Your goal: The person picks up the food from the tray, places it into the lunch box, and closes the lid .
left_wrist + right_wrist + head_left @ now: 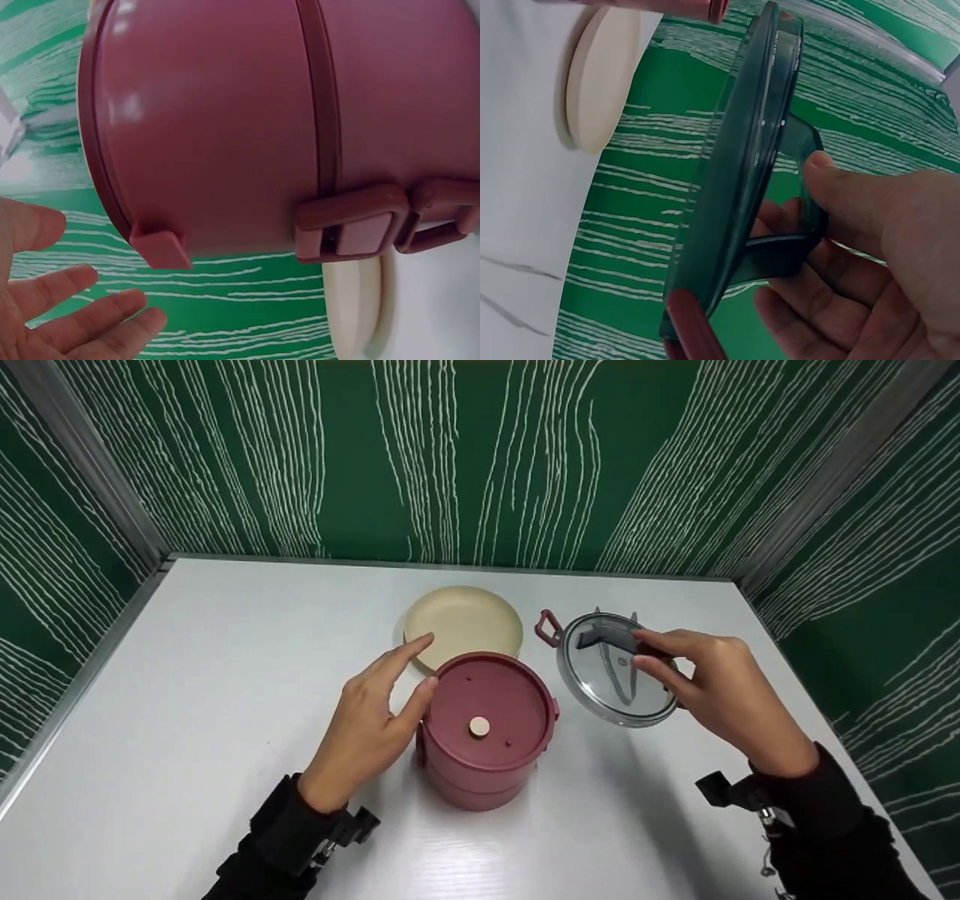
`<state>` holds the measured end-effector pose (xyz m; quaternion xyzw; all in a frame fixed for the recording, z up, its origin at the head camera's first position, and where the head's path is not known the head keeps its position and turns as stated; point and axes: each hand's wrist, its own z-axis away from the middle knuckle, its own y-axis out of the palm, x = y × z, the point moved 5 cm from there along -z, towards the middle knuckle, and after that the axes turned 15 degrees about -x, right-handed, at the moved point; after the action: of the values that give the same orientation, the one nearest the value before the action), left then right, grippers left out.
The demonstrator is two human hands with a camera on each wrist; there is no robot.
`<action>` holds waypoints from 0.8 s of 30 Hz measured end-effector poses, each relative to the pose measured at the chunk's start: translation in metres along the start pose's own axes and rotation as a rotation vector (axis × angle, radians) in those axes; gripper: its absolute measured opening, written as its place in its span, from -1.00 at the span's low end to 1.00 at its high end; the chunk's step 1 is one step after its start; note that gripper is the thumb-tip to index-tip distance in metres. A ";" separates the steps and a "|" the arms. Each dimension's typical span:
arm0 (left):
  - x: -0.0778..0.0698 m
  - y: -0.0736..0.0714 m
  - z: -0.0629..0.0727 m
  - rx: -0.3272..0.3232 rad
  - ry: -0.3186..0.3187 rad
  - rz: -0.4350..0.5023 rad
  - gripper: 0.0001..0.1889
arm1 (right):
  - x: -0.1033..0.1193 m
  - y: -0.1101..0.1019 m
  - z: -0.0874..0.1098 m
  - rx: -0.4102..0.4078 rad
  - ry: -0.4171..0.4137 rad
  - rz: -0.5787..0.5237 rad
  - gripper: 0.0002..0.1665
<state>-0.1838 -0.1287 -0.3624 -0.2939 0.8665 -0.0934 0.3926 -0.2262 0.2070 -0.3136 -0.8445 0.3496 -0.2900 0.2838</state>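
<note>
A dark red lunch pot [480,787] stands upright on the white table, its inner red cover [450,720] bearing a small cream knob [479,727]. To its right, my right hand [720,682] grips the raised handle [815,202] of a clear round lid [600,682] between thumb and fingers. The lid is held tilted over the table, with a red clip [550,628] sticking out at its left. My left hand [367,727] is at the pot's upper left, fingers spread and holding nothing. In the left wrist view, red latches [352,225] show along the pot's side.
A cream plate [465,619] lies behind the pot, partly hidden by it. The white table [187,697] is bordered by metal edging and green panels [510,457] with white streaks at the back and sides. Grey lines mark the tabletop under the lid.
</note>
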 end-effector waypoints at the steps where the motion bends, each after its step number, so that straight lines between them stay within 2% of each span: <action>1: -0.002 0.000 0.000 0.000 0.006 0.003 -0.53 | 0.003 0.001 -0.001 0.004 -0.009 -0.005 -0.62; 16: -0.026 -0.005 0.003 -0.012 0.081 0.025 -0.51 | 0.061 0.015 -0.011 0.092 -0.118 -0.099 -0.60; 24: -0.032 -0.012 0.000 -0.053 0.098 0.029 -0.52 | 0.083 0.026 -0.014 0.138 -0.149 -0.137 -0.58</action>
<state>-0.1624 -0.1197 -0.3380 -0.2866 0.8910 -0.0788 0.3431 -0.1983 0.1246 -0.2981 -0.8640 0.2481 -0.2688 0.3460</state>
